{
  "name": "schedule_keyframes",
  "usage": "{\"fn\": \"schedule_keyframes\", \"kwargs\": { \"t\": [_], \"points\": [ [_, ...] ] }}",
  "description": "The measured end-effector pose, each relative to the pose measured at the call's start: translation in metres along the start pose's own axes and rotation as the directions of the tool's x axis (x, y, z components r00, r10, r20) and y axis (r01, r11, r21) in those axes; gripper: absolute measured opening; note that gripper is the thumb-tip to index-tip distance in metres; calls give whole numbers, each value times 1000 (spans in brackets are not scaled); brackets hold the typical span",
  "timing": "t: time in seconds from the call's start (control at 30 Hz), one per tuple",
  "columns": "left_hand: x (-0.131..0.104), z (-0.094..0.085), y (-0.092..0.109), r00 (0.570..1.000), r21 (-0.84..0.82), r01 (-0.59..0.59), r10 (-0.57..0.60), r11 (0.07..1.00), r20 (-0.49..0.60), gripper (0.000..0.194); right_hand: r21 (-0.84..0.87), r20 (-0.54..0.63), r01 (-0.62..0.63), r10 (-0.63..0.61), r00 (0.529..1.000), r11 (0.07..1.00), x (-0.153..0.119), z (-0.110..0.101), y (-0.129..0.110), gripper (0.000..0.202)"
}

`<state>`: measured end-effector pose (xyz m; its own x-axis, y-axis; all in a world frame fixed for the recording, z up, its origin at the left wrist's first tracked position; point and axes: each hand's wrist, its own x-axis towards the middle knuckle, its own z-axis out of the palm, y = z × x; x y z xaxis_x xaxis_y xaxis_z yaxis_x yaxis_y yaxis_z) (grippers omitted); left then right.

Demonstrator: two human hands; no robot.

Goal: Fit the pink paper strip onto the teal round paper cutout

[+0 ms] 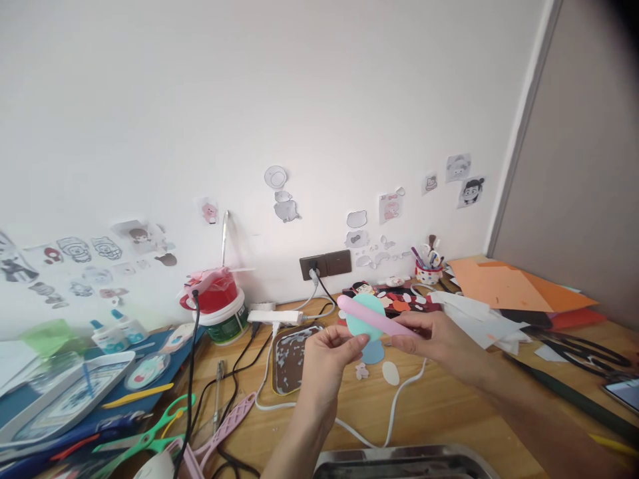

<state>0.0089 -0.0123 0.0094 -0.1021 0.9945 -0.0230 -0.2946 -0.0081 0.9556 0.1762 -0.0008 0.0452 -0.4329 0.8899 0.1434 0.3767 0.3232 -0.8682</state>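
Between thumb and fingers, my left hand [333, 352] pinches the lower edge of a mint-green round piece [363, 307], thin like paper or foam sheet. My right hand [424, 334] grips a pink stick with a rounded end [360, 311], which lies slanted across the front of the round piece. Whether the stick presses on it I cannot tell. Below the hands, on the wooden table [414, 412], are a blue cut-out [373, 352], a cream oval piece [391, 373] and a small pinkish cut-out [361, 371].
A brown tray [287, 362] and white power strip [275, 317] sit behind my left hand. Cables cross the table. Green scissors [150, 436] lie left; black scissors [589, 352], orange sheets [504, 283] and paper scraps [479, 316] lie right. A metal tray [399, 452] is in front.
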Motion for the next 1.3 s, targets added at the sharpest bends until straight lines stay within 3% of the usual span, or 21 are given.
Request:
{"fn": "schedule_keyframes", "kwargs": {
  "t": [0.33,0.53,0.7,0.93,1.3],
  "points": [
    [-4,-2,9,999,9,21,-21,1000,-35,22,19,-111,-4,6,994,1000,4,-8,9,31],
    [-2,-12,14,997,3,61,-62,998,38,20,31,-228,-44,50,972,999,4,-21,16,35],
    [-3,-13,16,999,-30,29,-28,999,26,20,-2,-120,-69,68,990,998,6,-25,15,36],
    [-1,-8,7,1000,-68,-15,16,998,25,21,27,84,-27,24,996,999,3,-5,6,33],
    [-2,-2,6,999,-9,35,-35,999,6,23,-9,34,-44,44,998,999,4,0,8,31]
  ]
}}
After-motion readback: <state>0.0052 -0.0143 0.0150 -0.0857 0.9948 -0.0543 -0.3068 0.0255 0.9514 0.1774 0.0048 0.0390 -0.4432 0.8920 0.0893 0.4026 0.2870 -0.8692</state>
